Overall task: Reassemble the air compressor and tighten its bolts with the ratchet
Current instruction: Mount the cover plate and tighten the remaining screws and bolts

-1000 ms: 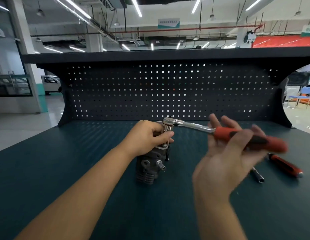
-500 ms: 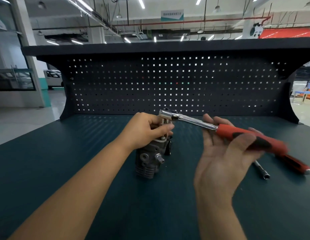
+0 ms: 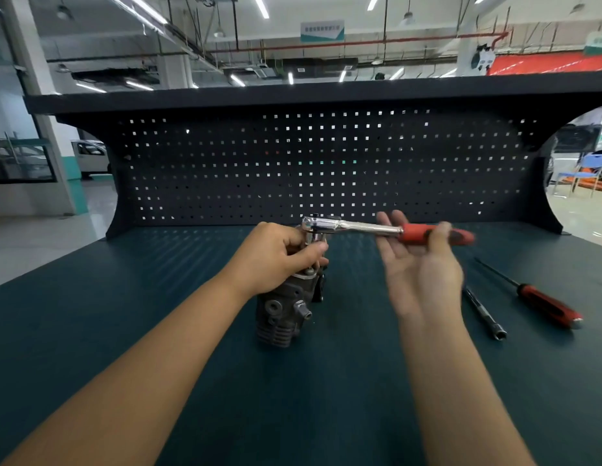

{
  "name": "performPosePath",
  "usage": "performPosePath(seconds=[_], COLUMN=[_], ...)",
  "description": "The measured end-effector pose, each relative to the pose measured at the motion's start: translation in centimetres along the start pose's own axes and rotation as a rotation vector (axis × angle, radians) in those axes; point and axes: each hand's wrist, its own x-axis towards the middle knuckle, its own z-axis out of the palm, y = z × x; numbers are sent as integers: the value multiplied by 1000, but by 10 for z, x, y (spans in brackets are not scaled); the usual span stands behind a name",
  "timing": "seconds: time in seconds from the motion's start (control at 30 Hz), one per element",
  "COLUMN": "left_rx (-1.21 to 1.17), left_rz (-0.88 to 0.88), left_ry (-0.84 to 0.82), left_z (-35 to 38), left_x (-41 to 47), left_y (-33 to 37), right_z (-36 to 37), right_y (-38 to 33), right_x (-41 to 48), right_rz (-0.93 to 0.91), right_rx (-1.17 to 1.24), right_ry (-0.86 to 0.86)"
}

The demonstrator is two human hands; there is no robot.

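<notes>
- The right hand (image 3: 420,274) is pinching the red handle of the ratchet (image 3: 366,227). Its palm is facing the camera, its fingers are reaching up nearly straight behind the handle, and its thumb is crossing in front and pressing the handle against them. Motion blur is softening the details of this grip.
- The left hand (image 3: 276,257) is curling round the socket stem (image 3: 315,238) that is hanging beneath the ratchet head. The thumb and the bent fingers are closing on the stem just above the top of the air compressor (image 3: 286,311).
- The ratchet's long axis is running almost level from left to right. Its chrome head is sitting at the left end over the compressor, and its handle is pointing right, out past the right hand. The drive end is pointing straight down into the compressor's top.
- The air compressor is standing upright near the middle of the dark green table (image 3: 124,331). Its finned base is resting on the mat, and a small metal port on its side is pointing toward the camera and to the right. The left hand is covering its top, so the bolt under the socket is not showing.
- To the right of the right forearm, a slim extension bar (image 3: 484,314) is lying flat on the table with its socket end nearer the camera.
- Just beyond it, a red-handled screwdriver (image 3: 545,304) is lying roughly parallel, apart from the bar, with its tip pointing toward the pegboard (image 3: 326,163) that is rising behind the table.
</notes>
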Motion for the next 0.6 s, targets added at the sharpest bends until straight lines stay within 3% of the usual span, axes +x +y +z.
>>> performPosePath(seconds=[0.1, 0.17, 0.27, 0.33, 0.43, 0.53, 0.6], left_rx=[13, 12, -6, -15, -16, -42, -32], left_rz=[8, 10, 1, -10, 3, 29, 26], left_ry=[-6, 3, 15, 23, 23, 41, 31], left_z=[0, -2, -3, -3, -1, 1, 1], left_x=[0, -1, -1, 0, 0, -3, -3], left_y=[1, 0, -1, -3, 1, 2, 2], right_z=[13, 15, 8, 4, 8, 5, 4], right_y=[6, 15, 17, 19, 33, 49, 45], right_x=[25, 19, -13, -44, -88, -108, -106], right_rz=[293, 251, -135, -473, -834, -979, -923], right_rx=[115, 144, 53, -59, -268, -481, -477], right_ry=[131, 122, 15, -124, -316, -434, -390])
